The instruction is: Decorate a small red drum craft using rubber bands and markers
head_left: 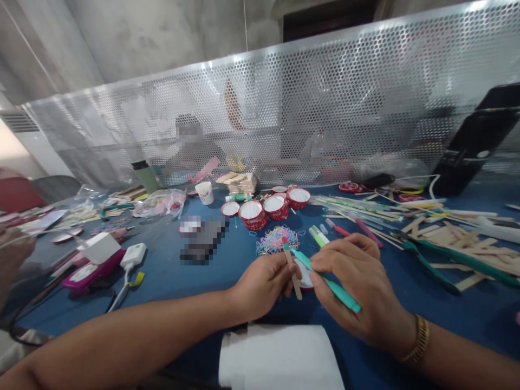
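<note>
Pinched in my left hand [264,284] is a wooden craft stick [295,279], its far end coloured red with some green just below. My right hand [351,290] grips a turquoise marker [337,292], whose tip is at the coloured part of the stick. Under and behind the stick, a white disc with a red rim [304,275] is partly hidden by my fingers. Just beyond my hands lies a pile of small multicoloured rubber bands [276,241]. A green marker [316,236] and a red marker [338,228] lie past my right hand.
Several small red-and-white drums [252,215] stand at the back near a paper cup [204,193]. Green-handled pliers [467,260] lie among loose craft sticks at right. A white charger [99,248] and cable lie left. A perforated metal screen [260,119] bounds the table's back.
</note>
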`<state>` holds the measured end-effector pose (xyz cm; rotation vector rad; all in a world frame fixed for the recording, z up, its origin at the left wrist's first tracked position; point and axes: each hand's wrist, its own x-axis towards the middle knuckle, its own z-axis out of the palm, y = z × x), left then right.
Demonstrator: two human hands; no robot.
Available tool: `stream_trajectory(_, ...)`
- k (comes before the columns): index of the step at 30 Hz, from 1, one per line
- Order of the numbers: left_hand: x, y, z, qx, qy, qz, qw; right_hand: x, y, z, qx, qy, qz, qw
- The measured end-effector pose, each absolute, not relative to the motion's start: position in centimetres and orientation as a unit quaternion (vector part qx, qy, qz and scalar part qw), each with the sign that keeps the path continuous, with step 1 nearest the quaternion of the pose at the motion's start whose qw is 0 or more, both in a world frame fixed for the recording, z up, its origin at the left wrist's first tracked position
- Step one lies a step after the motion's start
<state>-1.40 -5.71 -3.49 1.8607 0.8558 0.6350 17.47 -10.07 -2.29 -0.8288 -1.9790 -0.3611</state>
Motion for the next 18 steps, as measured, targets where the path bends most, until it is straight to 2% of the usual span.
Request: stream_trajectory(18,-1.39,-5.84,-3.24,0.767,0.347,0.26,0.473,17.04,-10.23,-2.32,-0.337,-0.807,-0.132,0.467)
